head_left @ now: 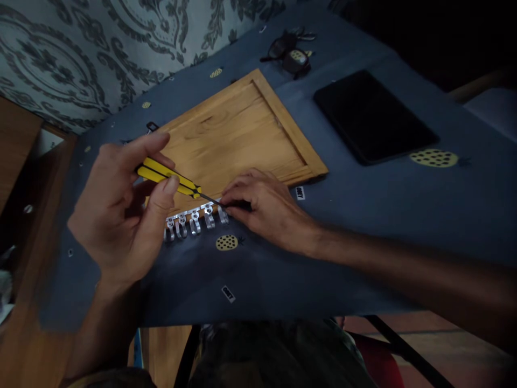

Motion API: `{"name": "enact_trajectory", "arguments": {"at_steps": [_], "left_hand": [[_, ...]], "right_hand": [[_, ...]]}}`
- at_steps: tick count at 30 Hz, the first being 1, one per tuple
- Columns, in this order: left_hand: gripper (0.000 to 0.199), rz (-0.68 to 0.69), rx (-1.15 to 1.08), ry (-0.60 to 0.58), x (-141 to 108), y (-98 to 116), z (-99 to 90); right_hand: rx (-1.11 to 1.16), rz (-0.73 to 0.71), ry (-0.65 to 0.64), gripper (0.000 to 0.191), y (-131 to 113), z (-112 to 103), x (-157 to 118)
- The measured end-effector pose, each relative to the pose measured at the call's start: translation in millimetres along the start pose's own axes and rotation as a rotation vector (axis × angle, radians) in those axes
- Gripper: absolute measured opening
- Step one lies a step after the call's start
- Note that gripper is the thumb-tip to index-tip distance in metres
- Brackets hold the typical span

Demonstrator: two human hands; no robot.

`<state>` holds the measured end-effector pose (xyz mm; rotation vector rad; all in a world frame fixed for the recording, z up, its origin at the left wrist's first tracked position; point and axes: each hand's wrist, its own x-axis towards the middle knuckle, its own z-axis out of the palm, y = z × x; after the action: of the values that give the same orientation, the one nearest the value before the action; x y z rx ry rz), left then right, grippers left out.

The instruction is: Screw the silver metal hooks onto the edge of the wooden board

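At eight o'clock of the framed, honey-brown wooden panel (pixel 226 134), our left hand (pixel 117 210) grips a yellow-and-black-handled screwdriver (pixel 183 186) between thumb and fingers, its thin shaft aimed towards four o'clock, probably leaving the handle free to turn. Shiny silver metal hooks (pixel 194 214) line the panel's near edge around seven o'clock; the panel lies flat on the blue pineapple-print cloth (pixel 283 291), presumably for firm backing. At five o'clock our right hand (pixel 270 207) bunches its fingers around the tip, seemingly steadying it; whether they pinch anything we cannot tell. The flat black tablet (pixel 374 118) lies apart at three o'clock.
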<state>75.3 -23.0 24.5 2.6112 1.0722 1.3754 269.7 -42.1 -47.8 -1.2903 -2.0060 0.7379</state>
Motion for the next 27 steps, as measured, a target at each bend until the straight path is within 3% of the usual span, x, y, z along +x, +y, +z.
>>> {"name": "enact_trajectory", "arguments": {"at_steps": [4, 27], "left_hand": [[0.048, 0.068, 0.118, -0.096, 3.0, 5.9, -5.7], [0.047, 0.144, 0.142, -0.083, 2.7, 8.5, -6.9]], "right_hand": [[-0.001, -0.004, -0.002, 0.014, -0.6, -0.4, -0.5], [0.01, 0.005, -0.002, 0.014, 0.4, -0.2, -0.9]]}}
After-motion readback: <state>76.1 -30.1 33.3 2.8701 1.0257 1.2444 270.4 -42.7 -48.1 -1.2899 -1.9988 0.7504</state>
